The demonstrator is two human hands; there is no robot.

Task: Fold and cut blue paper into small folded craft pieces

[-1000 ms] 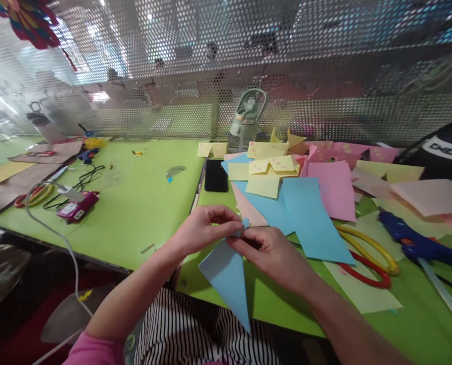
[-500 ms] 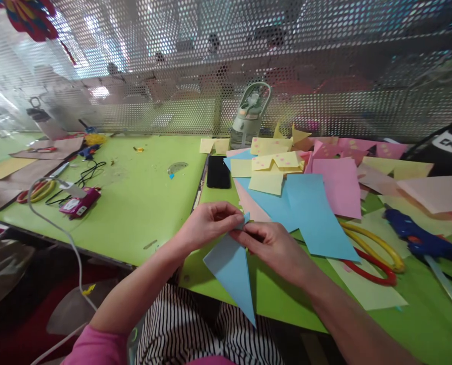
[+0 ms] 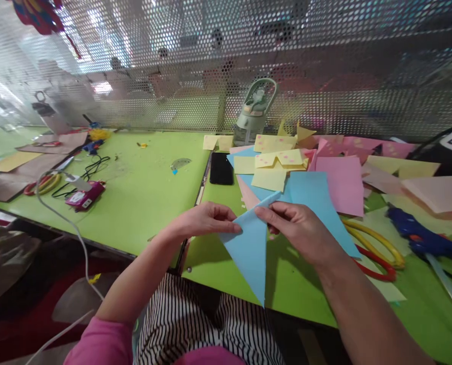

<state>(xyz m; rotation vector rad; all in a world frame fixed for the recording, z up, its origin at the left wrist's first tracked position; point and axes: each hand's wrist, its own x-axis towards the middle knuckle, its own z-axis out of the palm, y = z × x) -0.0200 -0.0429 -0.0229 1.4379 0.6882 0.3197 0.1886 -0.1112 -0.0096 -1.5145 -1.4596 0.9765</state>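
Note:
A folded sheet of light-blue paper [image 3: 251,253] is held up over the front edge of the green table, its long point hanging down. My left hand [image 3: 214,219] pinches its upper left edge between thumb and fingers. On the upper right side, my right hand [image 3: 292,220] grips the same paper, thumb in front and fingers partly hidden behind. A narrow folded strip sticks out above the right thumb. Just beyond my hands lie a larger blue sheet [image 3: 313,203] and a pale pink piece [image 3: 248,194].
A black phone [image 3: 221,169] and a water bottle [image 3: 252,119] stand beyond. Yellow notes [image 3: 268,180] and pink paper [image 3: 342,185] are heaped to the right, near red-and-yellow-handled scissors [image 3: 378,271] and a blue glue gun [image 3: 419,230]. A cable [image 3: 79,233] hangs off the left table.
Both hands have moved apart along the blue paper's upper edge, the right one going up and right. The paper has been raised slightly and turned, showing more of its top edge.

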